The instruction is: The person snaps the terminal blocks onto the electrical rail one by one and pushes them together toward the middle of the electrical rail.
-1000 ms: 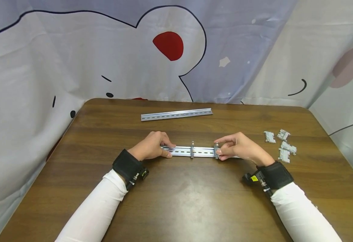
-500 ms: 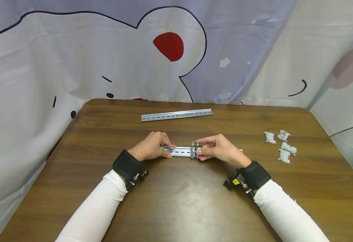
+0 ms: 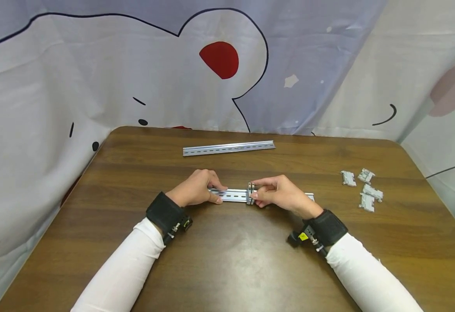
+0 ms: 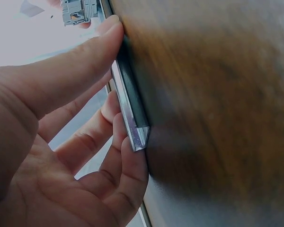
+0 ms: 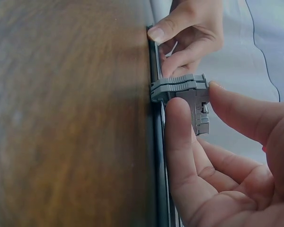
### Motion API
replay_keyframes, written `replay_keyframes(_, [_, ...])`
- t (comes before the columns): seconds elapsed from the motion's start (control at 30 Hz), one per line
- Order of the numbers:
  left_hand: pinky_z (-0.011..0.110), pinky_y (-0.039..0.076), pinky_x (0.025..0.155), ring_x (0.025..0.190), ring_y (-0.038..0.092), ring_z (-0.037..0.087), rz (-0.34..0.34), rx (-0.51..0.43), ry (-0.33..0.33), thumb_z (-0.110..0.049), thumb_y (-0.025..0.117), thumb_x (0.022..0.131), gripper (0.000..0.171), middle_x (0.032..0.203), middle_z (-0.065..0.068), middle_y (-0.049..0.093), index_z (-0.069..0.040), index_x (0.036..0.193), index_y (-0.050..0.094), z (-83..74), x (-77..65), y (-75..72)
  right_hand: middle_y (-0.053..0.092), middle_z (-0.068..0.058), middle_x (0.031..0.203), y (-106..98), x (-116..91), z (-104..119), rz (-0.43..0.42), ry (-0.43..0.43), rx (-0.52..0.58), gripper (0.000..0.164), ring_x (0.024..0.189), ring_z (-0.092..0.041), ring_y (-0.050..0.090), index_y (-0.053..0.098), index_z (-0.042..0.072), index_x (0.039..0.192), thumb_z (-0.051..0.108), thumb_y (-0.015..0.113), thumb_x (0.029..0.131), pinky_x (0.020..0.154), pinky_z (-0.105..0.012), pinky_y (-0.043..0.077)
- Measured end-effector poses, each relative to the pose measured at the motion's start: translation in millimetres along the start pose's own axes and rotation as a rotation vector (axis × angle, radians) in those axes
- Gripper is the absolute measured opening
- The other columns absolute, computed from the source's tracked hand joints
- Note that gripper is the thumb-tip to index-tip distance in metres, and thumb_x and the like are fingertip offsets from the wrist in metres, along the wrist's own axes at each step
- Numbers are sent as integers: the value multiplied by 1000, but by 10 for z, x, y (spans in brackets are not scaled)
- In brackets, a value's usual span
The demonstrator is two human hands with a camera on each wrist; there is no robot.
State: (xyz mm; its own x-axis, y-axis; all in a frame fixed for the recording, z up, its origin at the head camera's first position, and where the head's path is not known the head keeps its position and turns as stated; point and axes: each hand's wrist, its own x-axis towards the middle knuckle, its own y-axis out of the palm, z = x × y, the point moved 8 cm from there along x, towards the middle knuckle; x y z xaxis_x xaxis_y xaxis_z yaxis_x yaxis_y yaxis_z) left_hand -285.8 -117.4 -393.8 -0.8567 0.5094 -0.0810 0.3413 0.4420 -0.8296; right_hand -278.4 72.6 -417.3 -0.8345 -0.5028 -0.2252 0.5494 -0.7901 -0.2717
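Note:
A slotted metal DIN rail (image 3: 233,195) lies across the middle of the table, its left end held between the thumb and fingers of my left hand (image 3: 197,187). In the left wrist view, the rail's end (image 4: 140,137) shows beside the fingertips. My right hand (image 3: 287,196) pinches a grey terminal block (image 5: 201,101) that sits on the rail. Right against it, on the left-hand side, stands a second terminal block (image 3: 248,193), also upright on the rail. My right hand covers part of the rail's right half.
Another DIN rail (image 3: 229,148) lies near the table's back edge. Several loose terminal blocks (image 3: 366,201) lie at the right of the wooden table (image 3: 227,260). A printed curtain (image 3: 95,78) hangs behind the table.
My right hand has slid its terminal block left along the rail, up against the other block; in the last half second the small gap between them closed. My left hand stayed in place.

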Motion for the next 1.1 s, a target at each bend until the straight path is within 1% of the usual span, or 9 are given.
replay_keyframes(0.37, [36, 52, 84, 98, 65, 24, -7, 2, 10, -17, 86, 73, 37, 103, 7, 73, -13, 109, 78, -41, -10, -29, 75, -19, 97, 12, 7, 13, 6, -10, -32, 47, 76, -18, 72, 56, -1, 135, 11, 68, 92, 72, -33, 60])
replay_keyframes(0.53, [36, 52, 84, 98, 65, 24, -8, 10, 17, -18, 86, 74, 37, 103, 7, 73, -13, 110, 78, -33, -7, -19, 74, -21, 98, 12, -18, 29, 26, -2, -49, 47, 79, -23, 72, 55, 3, 137, 16, 68, 93, 74, -36, 60])
replay_keyframes(0.6, [36, 52, 84, 98, 65, 23, -7, 13, 19, -18, 86, 74, 37, 103, 7, 73, -13, 110, 78, -26, -4, -13, 73, -22, 99, -9, -30, 35, 37, -8, -75, 46, 79, -24, 71, 55, 3, 137, 16, 66, 94, 72, -37, 60])
replay_keyframes(0.73, [35, 52, 84, 98, 65, 23, -6, 19, 22, -18, 86, 74, 37, 102, 6, 73, -14, 110, 78, -22, -2, -5, 73, -20, 94, -115, -82, 57, 47, -23, -198, 40, 74, -24, 68, 60, 5, 132, 16, 65, 95, 66, -36, 59])
replay_keyframes(0.8, [35, 52, 84, 98, 65, 23, -6, 22, 25, -19, 86, 74, 37, 102, 6, 73, -14, 110, 78, -24, 0, -3, 73, -18, 88, -202, -125, 69, 46, -26, -284, 36, 70, -23, 66, 63, 6, 129, 17, 64, 95, 62, -35, 57])
replay_keyframes(0.87, [35, 52, 84, 98, 65, 23, -2, 21, 21, -19, 86, 74, 38, 103, 6, 73, -14, 111, 77, -26, 2, -2, 73, -15, 84, -315, -175, 82, 35, -10, -370, 33, 68, -23, 65, 66, 8, 125, 21, 65, 94, 59, -34, 56])
replay_keyframes(1.0, [35, 52, 83, 98, 64, 23, 1, 23, 22, -20, 86, 74, 38, 102, 6, 73, -14, 110, 78, -23, 7, 5, 76, -7, 79, -621, -252, 57, -30, 39, -566, 35, 65, -18, 67, 67, 7, 123, 26, 65, 94, 57, -29, 52])
replay_keyframes(1.1, [35, 52, 83, 97, 65, 22, -4, 29, 30, -20, 86, 74, 38, 101, 5, 73, -15, 110, 78, -21, 10, 4, 77, -7, 77, -902, -309, 2, -115, 79, -696, 38, 64, -19, 68, 66, 4, 124, 27, 64, 94, 57, -28, 49])
